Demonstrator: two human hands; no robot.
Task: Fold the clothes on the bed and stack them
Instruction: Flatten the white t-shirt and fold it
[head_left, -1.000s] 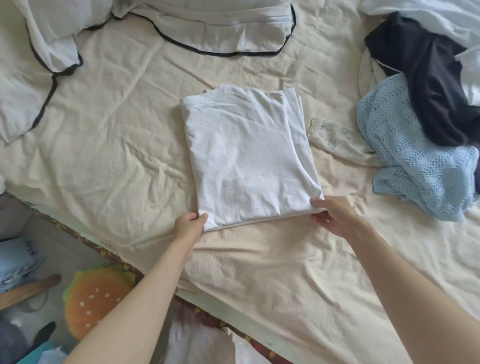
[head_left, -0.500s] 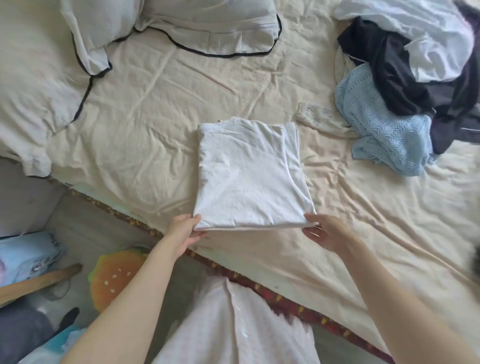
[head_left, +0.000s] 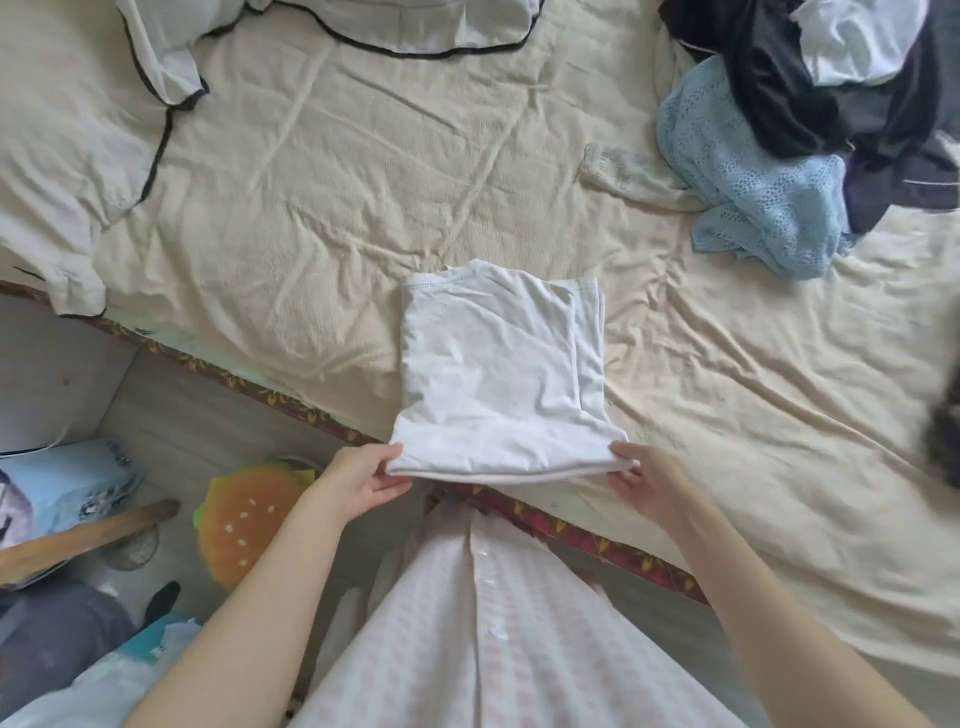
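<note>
step: folded tee (head_left: 498, 374) pinched at its near corners by left hand (head_left: 358, 480) and right hand (head_left: 647, 480), near bed edge (head_left: 571, 535)
next: probably one more fold, or set flat

Pale whites and creams, with blue and black at the far right.

White folded shirt (head_left: 493, 374) on cream sheet (head_left: 337, 208); light blue openwork knit (head_left: 748, 176); black garment (head_left: 769, 78); black-piped white pillowcase (head_left: 405, 26); pink-and-white checked clothing (head_left: 483, 639); orange burger-patterned cushion (head_left: 244, 525).
</note>
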